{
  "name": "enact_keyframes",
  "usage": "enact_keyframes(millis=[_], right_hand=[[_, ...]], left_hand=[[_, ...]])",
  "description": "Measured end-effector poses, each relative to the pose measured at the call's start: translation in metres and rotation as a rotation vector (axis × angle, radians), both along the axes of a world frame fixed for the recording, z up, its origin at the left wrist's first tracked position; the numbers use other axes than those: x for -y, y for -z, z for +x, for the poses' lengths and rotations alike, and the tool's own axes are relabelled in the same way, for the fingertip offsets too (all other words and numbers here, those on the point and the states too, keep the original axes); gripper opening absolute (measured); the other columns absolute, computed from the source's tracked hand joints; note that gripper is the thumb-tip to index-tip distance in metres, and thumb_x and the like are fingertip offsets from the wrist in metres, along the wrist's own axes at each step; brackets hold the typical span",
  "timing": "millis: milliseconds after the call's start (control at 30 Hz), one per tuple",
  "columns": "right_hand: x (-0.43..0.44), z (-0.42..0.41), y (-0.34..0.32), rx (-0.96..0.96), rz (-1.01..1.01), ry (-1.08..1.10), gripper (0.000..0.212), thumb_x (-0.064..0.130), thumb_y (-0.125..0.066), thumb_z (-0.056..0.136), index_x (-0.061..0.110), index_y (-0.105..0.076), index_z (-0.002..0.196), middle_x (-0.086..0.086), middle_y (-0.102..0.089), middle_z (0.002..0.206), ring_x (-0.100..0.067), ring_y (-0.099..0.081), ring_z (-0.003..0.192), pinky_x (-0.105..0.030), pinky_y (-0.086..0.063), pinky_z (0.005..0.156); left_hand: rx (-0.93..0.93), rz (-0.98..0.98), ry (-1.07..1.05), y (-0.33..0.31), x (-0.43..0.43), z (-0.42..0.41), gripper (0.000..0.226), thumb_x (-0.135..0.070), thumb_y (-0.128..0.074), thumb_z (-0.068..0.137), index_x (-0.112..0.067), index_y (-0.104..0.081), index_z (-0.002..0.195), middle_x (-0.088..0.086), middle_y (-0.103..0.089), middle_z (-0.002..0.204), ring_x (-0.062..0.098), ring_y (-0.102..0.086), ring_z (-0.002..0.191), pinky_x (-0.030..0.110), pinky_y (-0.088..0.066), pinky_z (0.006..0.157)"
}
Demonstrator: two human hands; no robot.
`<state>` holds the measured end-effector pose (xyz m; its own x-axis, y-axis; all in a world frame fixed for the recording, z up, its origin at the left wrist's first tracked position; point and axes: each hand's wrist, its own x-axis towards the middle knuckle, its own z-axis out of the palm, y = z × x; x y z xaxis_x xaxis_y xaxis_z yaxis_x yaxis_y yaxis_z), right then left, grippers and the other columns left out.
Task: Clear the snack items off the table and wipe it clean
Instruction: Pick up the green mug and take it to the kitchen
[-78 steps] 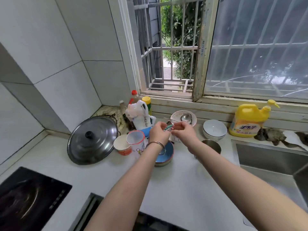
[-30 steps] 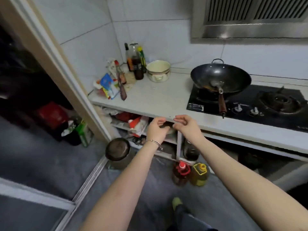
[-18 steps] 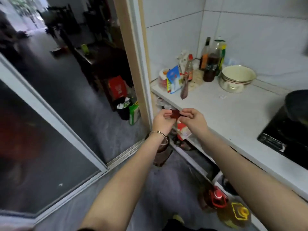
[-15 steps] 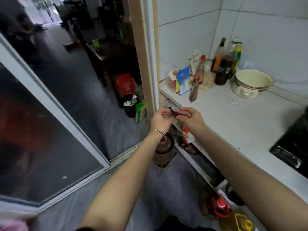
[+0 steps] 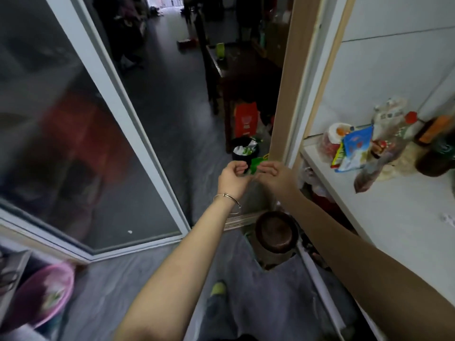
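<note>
My left hand (image 5: 233,177), with a bracelet on the wrist, and my right hand (image 5: 273,172) are raised close together in front of me in the kitchen doorway. Their curled fingertips nearly meet. The small dark wrapper they pinch is almost wholly hidden between them. Past the doorway stands a dark wooden table (image 5: 246,70) with a green cup (image 5: 219,50) on it. A black trash bin (image 5: 242,151) full of litter stands on the floor just beyond my hands, by the table leg.
A green packet (image 5: 257,163) and a red bag (image 5: 246,119) sit by the bin. A sliding glass door (image 5: 81,143) is on the left. The white counter (image 5: 394,217) on the right holds snack packets (image 5: 354,148) and bottles. A brown pot (image 5: 275,232) and a pink basin (image 5: 41,296) are on the floor.
I have turned from the window counter past the stove to face the doorway. My hands stayed together on the small wrapper. The bin and the dark table have come into view ahead.
</note>
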<state>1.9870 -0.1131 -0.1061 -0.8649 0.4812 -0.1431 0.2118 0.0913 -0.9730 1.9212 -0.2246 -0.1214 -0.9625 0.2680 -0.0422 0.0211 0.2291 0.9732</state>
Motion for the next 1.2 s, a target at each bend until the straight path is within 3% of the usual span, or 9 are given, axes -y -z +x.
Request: enact_keyframes(millis=[100, 267, 433, 567, 667, 833, 933, 1000, 1200], right_hand=[[0.006, -0.043, 0.000, -0.031, 0.019, -0.036, 0.043, -0.007, -0.064, 0.082, -0.009, -0.048, 0.123, -0.016, -0.056, 0.117, -0.020, -0.054, 0.107, -0.005, -0.048, 0.068], [0.006, -0.129, -0.004, -0.005, 0.072, -0.043, 0.028, 0.006, -0.068, 0.082, 0.015, -0.059, 0.107, -0.009, -0.064, 0.115, -0.025, -0.061, 0.107, -0.040, -0.049, 0.097], [0.002, -0.209, -0.013, -0.013, 0.033, 0.018, 0.032, 0.010, -0.072, 0.081, 0.016, -0.059, 0.110, -0.002, -0.065, 0.110, -0.020, -0.063, 0.103, -0.035, -0.050, 0.094], [-0.004, -0.263, -0.006, -0.011, 0.069, 0.009, 0.034, 0.020, -0.074, 0.079, 0.023, -0.061, 0.109, 0.001, -0.067, 0.112, -0.019, -0.063, 0.103, -0.041, -0.050, 0.095], [-0.012, -0.300, 0.000, -0.028, 0.050, 0.018, 0.034, 0.019, -0.074, 0.077, 0.021, -0.062, 0.109, -0.001, -0.068, 0.110, -0.021, -0.063, 0.103, -0.044, -0.050, 0.096], [-0.032, -0.362, -0.011, -0.095, 0.042, -0.064, 0.027, 0.007, -0.069, 0.082, 0.033, -0.063, 0.079, 0.010, -0.065, 0.089, -0.023, -0.063, 0.099, -0.042, -0.052, 0.090], [-0.054, -0.407, -0.013, -0.108, 0.086, -0.075, 0.015, 0.007, -0.067, 0.083, 0.019, -0.064, 0.090, -0.004, -0.068, 0.094, -0.030, -0.063, 0.100, -0.047, -0.052, 0.088], [-0.072, -0.440, -0.015, -0.116, 0.065, -0.069, 0.022, 0.007, -0.069, 0.081, 0.019, -0.061, 0.098, 0.001, -0.065, 0.097, -0.023, -0.062, 0.101, -0.035, -0.051, 0.086], [-0.120, -0.531, -0.025, -0.138, 0.067, -0.094, 0.030, 0.000, -0.067, 0.080, 0.021, -0.059, 0.100, -0.002, -0.065, 0.100, -0.018, -0.062, 0.099, -0.029, -0.050, 0.088]], left_hand=[[0.002, 0.010, -0.002, 0.000, 0.005, -0.043, 0.035, 0.006, -0.070, 0.073, -0.003, -0.059, 0.105, 0.010, -0.065, 0.109, 0.019, -0.061, 0.104, 0.033, -0.049, 0.097], [-0.024, -0.002, 0.011, -0.004, 0.008, -0.127, 0.030, 0.003, -0.068, 0.076, -0.008, -0.060, 0.103, 0.001, -0.062, 0.099, 0.013, -0.060, 0.096, 0.032, -0.051, 0.093], [-0.013, 0.003, 0.017, -0.006, 0.006, -0.208, 0.029, 0.002, -0.068, 0.075, -0.014, -0.060, 0.097, 0.005, -0.065, 0.097, 0.021, -0.063, 0.101, 0.039, -0.053, 0.090], [-0.026, 0.016, 0.010, -0.009, 0.004, -0.262, 0.032, 0.002, -0.067, 0.077, -0.005, -0.061, 0.108, 0.013, -0.066, 0.109, 0.020, -0.062, 0.101, 0.028, -0.052, 0.085], [-0.036, -0.035, 0.024, -0.008, -0.004, -0.297, 0.033, -0.002, -0.069, 0.078, -0.008, -0.062, 0.109, 0.007, -0.066, 0.108, 0.015, -0.061, 0.100, 0.020, -0.047, 0.081], [-0.034, -0.026, 0.012, -0.010, -0.029, -0.362, 0.032, 0.002, -0.069, 0.076, -0.011, -0.062, 0.104, 0.004, -0.065, 0.102, 0.020, -0.062, 0.103, 0.031, -0.051, 0.092], [-0.060, -0.025, -0.040, -0.012, -0.047, -0.406, 0.030, 0.000, -0.070, 0.072, -0.023, -0.060, 0.090, 0.000, -0.064, 0.094, 0.020, -0.063, 0.096, 0.039, -0.051, 0.093], [-0.065, -0.009, -0.060, -0.015, -0.062, -0.436, 0.034, 0.000, -0.071, 0.071, -0.029, -0.058, 0.085, -0.003, -0.064, 0.091, 0.021, -0.063, 0.094, 0.041, -0.051, 0.093], [-0.066, 0.087, -0.076, -0.035, -0.108, -0.520, 0.035, 0.008, -0.069, 0.073, -0.017, -0.058, 0.095, 0.001, -0.063, 0.100, 0.016, -0.058, 0.097, 0.029, -0.048, 0.093]])
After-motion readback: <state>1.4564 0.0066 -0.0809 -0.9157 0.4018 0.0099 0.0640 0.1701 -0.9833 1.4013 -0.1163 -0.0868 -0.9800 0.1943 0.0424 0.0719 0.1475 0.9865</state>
